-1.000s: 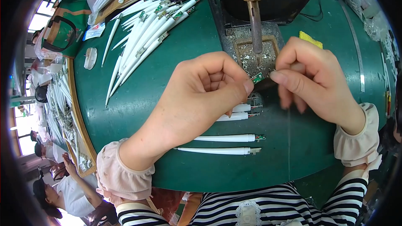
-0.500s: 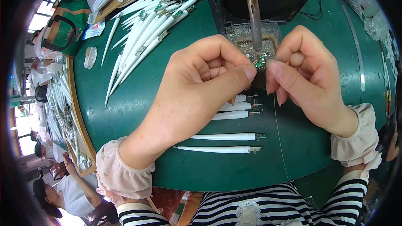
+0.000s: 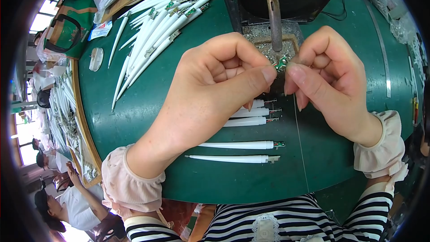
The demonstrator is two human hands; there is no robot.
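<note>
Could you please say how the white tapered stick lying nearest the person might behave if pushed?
The white tapered stick looks rounded, so it may roll, probably curving since it narrows leftward. Its exposed end piece looks thin and could bend.

No lettering, number or sign can be read

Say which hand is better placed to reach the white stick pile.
Probably the left hand: the stick pile is nearer it; the right hand would have to reach past it. Both hands are at a green board.
</note>
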